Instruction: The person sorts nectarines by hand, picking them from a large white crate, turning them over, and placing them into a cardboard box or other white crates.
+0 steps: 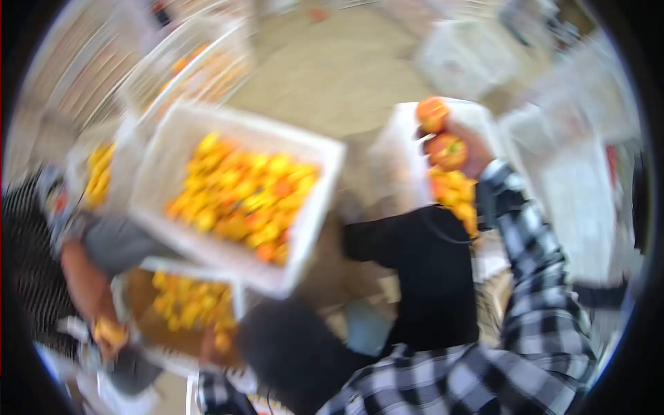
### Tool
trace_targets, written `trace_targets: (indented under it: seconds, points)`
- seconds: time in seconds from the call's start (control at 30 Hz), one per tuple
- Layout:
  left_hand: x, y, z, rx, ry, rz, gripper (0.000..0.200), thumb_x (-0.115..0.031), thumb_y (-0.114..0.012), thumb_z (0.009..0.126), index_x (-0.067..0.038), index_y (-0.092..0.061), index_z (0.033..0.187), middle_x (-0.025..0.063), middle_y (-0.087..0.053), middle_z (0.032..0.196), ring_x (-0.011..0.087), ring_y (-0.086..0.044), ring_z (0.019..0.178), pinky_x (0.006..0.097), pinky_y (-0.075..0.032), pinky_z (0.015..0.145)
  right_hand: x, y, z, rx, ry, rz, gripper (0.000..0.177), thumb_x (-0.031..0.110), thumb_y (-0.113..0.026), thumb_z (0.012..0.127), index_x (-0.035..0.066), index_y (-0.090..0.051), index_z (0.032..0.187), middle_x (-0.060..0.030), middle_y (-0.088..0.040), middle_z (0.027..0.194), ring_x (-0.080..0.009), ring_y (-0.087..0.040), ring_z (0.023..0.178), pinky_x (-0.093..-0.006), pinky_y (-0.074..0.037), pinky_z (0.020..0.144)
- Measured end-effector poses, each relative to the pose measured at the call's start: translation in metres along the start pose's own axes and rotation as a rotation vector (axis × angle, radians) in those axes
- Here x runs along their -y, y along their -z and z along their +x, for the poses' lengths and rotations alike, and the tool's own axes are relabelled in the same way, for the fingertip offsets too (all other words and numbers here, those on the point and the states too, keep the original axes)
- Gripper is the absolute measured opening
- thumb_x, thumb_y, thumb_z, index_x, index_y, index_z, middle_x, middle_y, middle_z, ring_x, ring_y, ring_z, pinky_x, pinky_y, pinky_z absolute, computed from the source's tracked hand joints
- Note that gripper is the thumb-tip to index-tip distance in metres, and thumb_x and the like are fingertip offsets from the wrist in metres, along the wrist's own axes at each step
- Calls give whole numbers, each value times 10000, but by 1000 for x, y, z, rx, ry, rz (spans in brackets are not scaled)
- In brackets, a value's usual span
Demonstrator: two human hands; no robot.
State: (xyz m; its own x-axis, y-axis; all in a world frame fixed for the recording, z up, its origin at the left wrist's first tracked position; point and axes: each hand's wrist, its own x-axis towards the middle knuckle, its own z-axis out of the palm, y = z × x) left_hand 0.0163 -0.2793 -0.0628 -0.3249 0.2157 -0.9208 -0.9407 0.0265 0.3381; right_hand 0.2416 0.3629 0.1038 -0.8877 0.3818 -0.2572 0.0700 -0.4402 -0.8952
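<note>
Fruit (448, 151) in right hand (477, 149) over crate rim (395, 155)

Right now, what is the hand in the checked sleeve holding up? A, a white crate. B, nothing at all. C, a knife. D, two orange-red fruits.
D: the right hand in the checked sleeve grips two orange-red fruits, one above the other, raised in front of a white crate that holds more fruit.
</note>
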Motion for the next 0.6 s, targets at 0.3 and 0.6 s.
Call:
trace_targets:
  seconds: [0.3,0.6]
  points:
    - [9,-89,15,-68,-171,255,412,-351,-434,972,-64,-512,1258,142,-566,1214,261,-561,1100,452,-486,904,-123,175,-275,-1045,39,358,432,400,-598,908,87,-525,1198,-100,-631,998,-229,-648,832,-377,-570,668]
    - [-22,-164,7,-157,-541,454,359,-261,-407,979,-47,-516,1246,139,-573,1192,248,-576,1066,428,-487,889,-223,251,-422,-1542,-119,646,346,386,-598,894,119,-532,1104,-88,-617,874,-255,-639,741,-408,-554,659]
